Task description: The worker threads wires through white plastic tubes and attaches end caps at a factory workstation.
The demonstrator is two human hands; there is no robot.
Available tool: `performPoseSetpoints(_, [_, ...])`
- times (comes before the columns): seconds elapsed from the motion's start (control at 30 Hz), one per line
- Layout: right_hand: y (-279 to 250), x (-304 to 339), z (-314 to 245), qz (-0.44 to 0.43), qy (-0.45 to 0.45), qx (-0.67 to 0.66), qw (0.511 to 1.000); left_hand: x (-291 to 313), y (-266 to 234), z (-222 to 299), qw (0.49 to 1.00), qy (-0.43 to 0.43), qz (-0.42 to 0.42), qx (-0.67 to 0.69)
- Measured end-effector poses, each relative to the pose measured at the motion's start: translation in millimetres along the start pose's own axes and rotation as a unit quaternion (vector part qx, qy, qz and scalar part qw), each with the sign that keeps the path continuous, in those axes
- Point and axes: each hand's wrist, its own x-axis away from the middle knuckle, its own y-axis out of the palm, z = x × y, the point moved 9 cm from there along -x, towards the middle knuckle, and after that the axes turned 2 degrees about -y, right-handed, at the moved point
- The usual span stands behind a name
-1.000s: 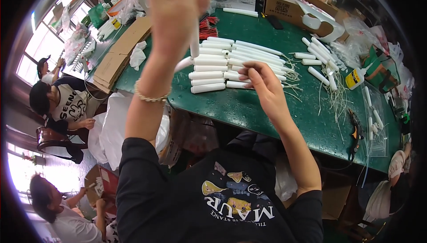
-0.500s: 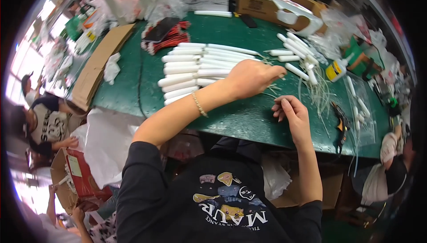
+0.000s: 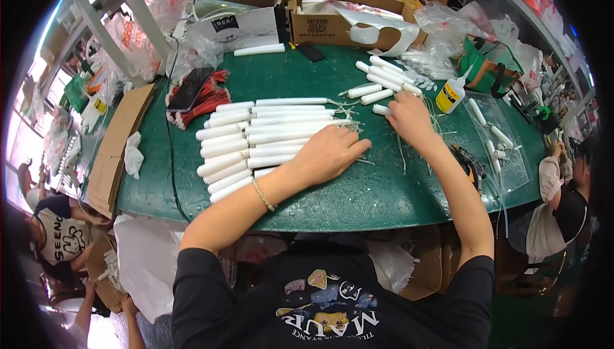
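Far left, off the desk: seated co-worker [image 3: 64,229], pale top with dark sleeves. Desk [image 3: 355,205]: green, glossy, edge bowed by the lens. Along its left side, flat brown cardboard [image 3: 117,154]; beside it a crumpled white sheet [image 3: 133,155], then a dark cable [image 3: 173,173]. Phone [image 3: 192,90] lies on red wires [image 3: 210,107]. Next, white cylinders [image 3: 281,138] in two side-by-side columns, cords at the right end. Left hand [image 3: 329,155] over that end, fingers curled; cannot tell whether its grip holds anything. Behind, brown carton [image 3: 308,29]. Right hand [image 3: 411,116] at a looser cylinder pile [image 3: 385,79], fingers bent; grip contents hidden. Further right: yellow-labelled bottle [image 3: 449,96], dark hand tool [image 3: 472,167], clear bag [image 3: 517,173]. Right edge: another co-worker [image 3: 567,202].
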Motion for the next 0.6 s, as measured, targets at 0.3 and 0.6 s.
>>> performPoseSetpoints(0.3, [-120,-3,60,0.297,0.211,-0.269,0.892,6,6,-2,0.998,-0.009,-0.032,-0.054])
performPoseSetpoints(0.6, [-131,38,-26,0.221,0.147,-0.634,0.727,-3,-26,-20,0.83,-0.251,0.02,0.498])
